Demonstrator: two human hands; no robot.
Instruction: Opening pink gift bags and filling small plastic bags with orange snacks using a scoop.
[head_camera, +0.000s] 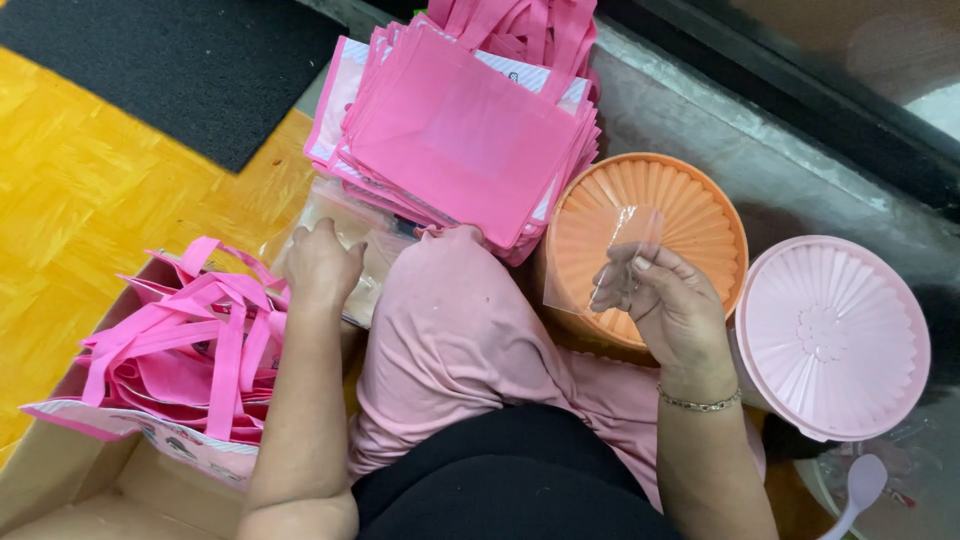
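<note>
We saw the clear plastic sleeve (610, 262) between our right fingers (625, 285), the ribbed orange round lid (690, 215) behind them, and the stack of pink fabric bags (460, 130) beyond our left fingers (330, 245).

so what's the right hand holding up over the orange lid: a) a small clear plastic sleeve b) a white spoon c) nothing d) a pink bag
a: the right hand pinches a small clear plastic sleeve in its fingertips, held in front of the ribbed orange lid; the orange shows through the plastic.
</note>
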